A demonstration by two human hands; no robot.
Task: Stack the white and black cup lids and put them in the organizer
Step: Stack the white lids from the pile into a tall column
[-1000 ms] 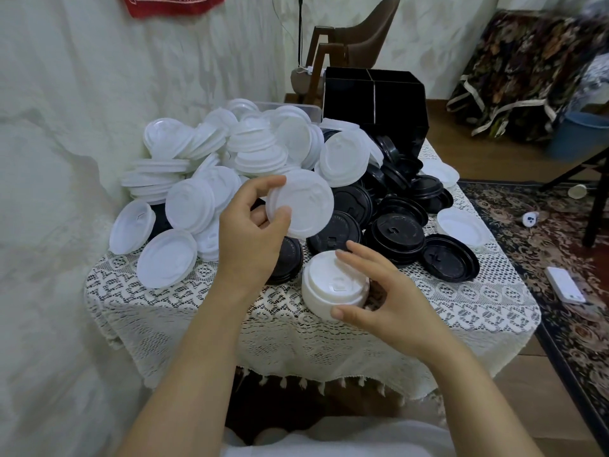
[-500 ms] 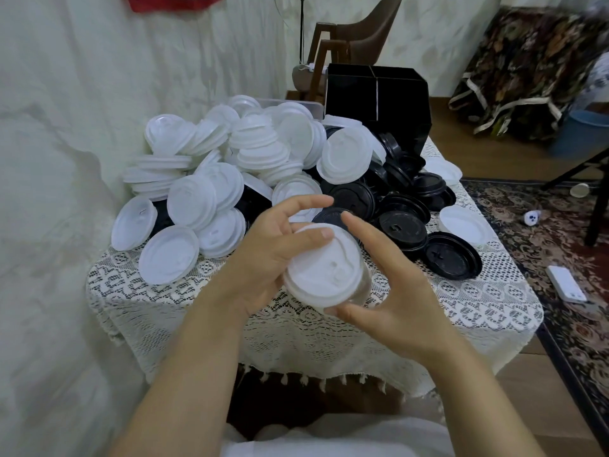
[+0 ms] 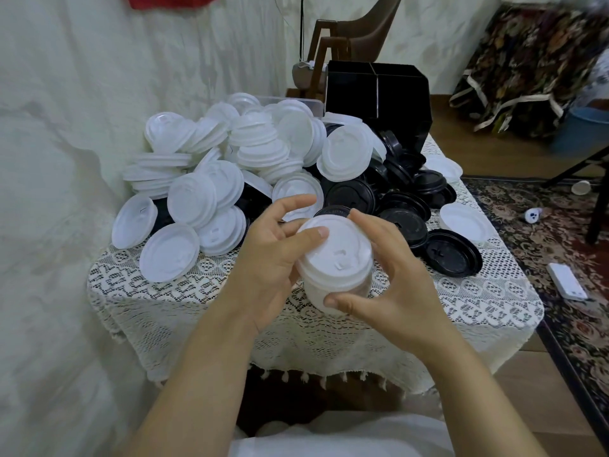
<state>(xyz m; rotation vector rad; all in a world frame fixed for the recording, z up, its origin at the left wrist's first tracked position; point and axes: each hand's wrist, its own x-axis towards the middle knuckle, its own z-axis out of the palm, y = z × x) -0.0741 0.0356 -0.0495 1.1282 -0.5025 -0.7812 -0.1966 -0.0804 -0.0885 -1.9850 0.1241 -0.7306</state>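
Cradling a short stack of white lids [image 3: 333,288] above the lace-covered bench [image 3: 184,291], the right hand [image 3: 395,278] curls round its side while the left hand [image 3: 270,255] pinches the top lid [image 3: 341,245] under its thumb, probably to seat it squarely. The black organizer [image 3: 375,107] stands behind.

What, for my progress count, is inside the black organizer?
The black organizer shows only its rim and a central divider; no lids rise above it. Its walls hide the compartments, so any lids inside cannot be seen.

left hand [image 3: 268,258] and right hand [image 3: 397,280] face each other, fingers curled, gripping the lid stack [image 3: 336,258].
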